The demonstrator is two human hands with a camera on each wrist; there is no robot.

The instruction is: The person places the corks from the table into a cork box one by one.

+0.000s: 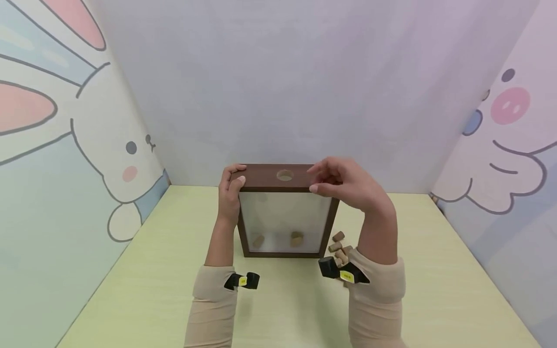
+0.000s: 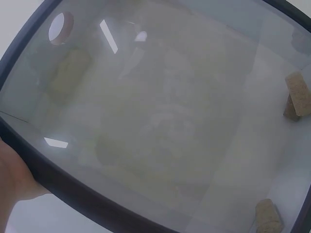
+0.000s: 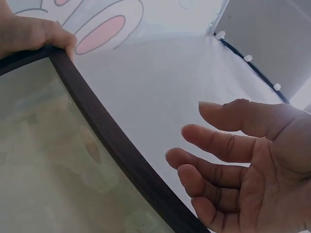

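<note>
The fingers of the left hand (image 1: 229, 193) were wrapped over the upper left corner of a dark-framed box (image 1: 261, 183), gripping it, with the thumb at the front edge of the top and the other fingers reaching toward the back. The box stood upright on the tabletop (image 1: 152, 295), between the two sets of fingers, its clear front panel (image 1: 283, 212) below them. The fingers of the right hand (image 1: 348, 181) were released, loosely bent and slightly apart with nothing between them, at the right end of the top; whether they touched the frame could not be told.

A round hole (image 1: 285, 175) in the top lay between the left fingers and the right, nearer the right. Well below the fingers, on the floor of the box, one cork (image 1: 258, 240) lay beneath the left fingers' side, and a pair of corks (image 1: 297, 239) lay closer to the right fingers' side, one leaning across the other in the left wrist view.

Loose corks (image 1: 338, 237) lay in a small heap on the tabletop, below the right fingers and just outside the box, partly hidden by the black wrist mount (image 1: 341, 270) on the right sleeve (image 1: 376, 290). Far to the left of the left fingers, a rabbit drawing (image 1: 113, 145) covered the side wall.
</note>
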